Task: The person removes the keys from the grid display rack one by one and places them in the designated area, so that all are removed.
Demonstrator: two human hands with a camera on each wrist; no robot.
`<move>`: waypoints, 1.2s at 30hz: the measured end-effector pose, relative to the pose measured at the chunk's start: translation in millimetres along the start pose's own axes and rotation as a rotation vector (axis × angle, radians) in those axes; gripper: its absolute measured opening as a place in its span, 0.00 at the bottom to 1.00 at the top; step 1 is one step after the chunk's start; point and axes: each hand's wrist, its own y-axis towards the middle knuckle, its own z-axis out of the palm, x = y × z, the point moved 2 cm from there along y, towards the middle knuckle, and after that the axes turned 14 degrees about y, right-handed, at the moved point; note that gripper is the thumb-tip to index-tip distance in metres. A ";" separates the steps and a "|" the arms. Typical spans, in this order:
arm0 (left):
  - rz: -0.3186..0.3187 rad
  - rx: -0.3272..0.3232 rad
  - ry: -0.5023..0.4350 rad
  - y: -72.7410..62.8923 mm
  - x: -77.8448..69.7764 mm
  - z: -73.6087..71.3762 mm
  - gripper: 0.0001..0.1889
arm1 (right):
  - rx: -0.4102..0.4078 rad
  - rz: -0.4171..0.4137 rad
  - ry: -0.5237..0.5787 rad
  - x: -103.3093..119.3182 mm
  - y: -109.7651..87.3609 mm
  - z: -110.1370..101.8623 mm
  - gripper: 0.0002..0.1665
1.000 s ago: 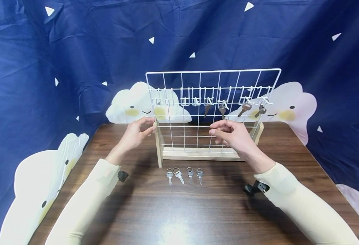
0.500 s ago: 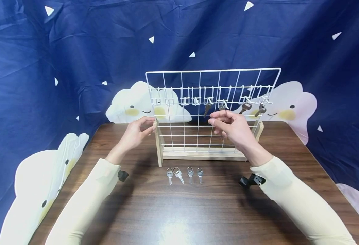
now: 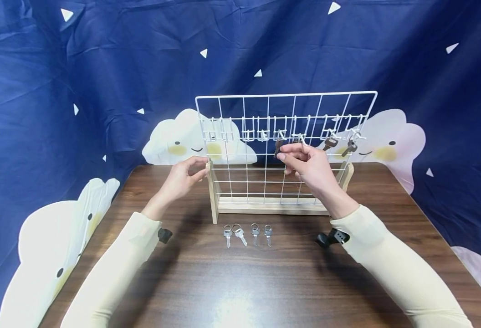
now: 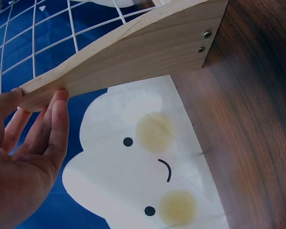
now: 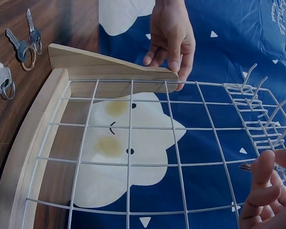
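Observation:
My left hand [image 3: 185, 177] pinches the top of the wooden side panel [image 4: 119, 62] of a key rack, thumb on one side and fingers on the other. The rack's white wire grid [image 3: 267, 182] stands upright, with a row of hooks [image 3: 248, 134] across it. Several keys with rings hang from the right-hand hooks. My right hand [image 3: 312, 166] is up in front of the grid, thumb and forefinger right at one hanging key [image 3: 278, 146], a small gap between their tips. In the right wrist view the key's blade [image 5: 245, 167] shows beyond the thumb. Another hanging key is mostly hidden behind this hand.
Several silver keys [image 3: 239, 234] with rings lie in a row on the brown wooden table [image 3: 207, 282], in front of the rack's wooden base [image 3: 265, 207]. Two more keys [image 3: 330, 143] hang to the right. A blue cloth [image 3: 224, 41] with cloud prints hangs behind.
My right hand has risen along the grid and shifted slightly left, from below the hanging keys up to one of them. The left hand has stayed on the side panel.

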 end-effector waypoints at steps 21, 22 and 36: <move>-0.006 0.005 0.007 -0.6 -0.5 -0.1 0.17 | -0.034 -0.035 -0.033 -7.9 4.7 3.8 0.22; -0.006 0.005 0.010 -0.7 -0.6 -0.2 0.17 | -0.037 -0.044 -0.032 -8.0 4.8 4.4 0.21; -0.010 0.007 0.007 0.2 -0.2 0.1 0.17 | -0.068 -0.121 -0.037 -11.3 8.0 10.0 0.20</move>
